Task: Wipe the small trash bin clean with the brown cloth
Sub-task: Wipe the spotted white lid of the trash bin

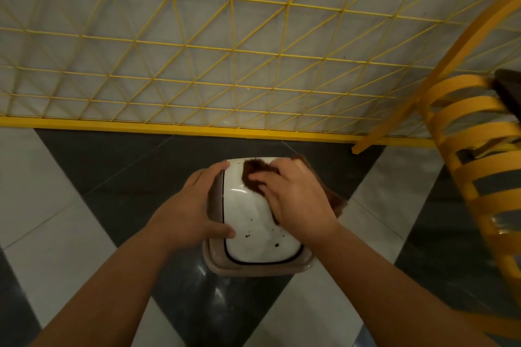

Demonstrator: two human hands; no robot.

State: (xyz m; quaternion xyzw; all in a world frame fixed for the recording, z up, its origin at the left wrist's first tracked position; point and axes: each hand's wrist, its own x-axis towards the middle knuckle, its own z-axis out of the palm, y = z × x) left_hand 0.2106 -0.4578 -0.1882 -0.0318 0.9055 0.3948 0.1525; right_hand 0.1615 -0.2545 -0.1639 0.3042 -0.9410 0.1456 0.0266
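Trash bin (251, 222) sat on the checkered floor (56, 205); we saw the left hand (194, 205) gripping its left rim, the right hand (296, 197) pressing the brown cloth (253, 175) flat-fingered onto the white lid.

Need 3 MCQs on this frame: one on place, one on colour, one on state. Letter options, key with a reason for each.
1. Where is the cloth on the bin?
A. far right part of the lid
B. near left corner
C. on the floor

2. What colour is the lid's top?
A. yellow
B. white
C. black

3. What is the left hand doing?
A. hanging free
B. wiping with the cloth
C. gripping the bin's left edge

Key:
1 A, the cloth lies under the right hand at the lid's far right.
2 B, the lid is glossy white with a few dark specks near its close edge.
3 C, fingers and thumb wrap the left rim while the right hand presses the cloth.
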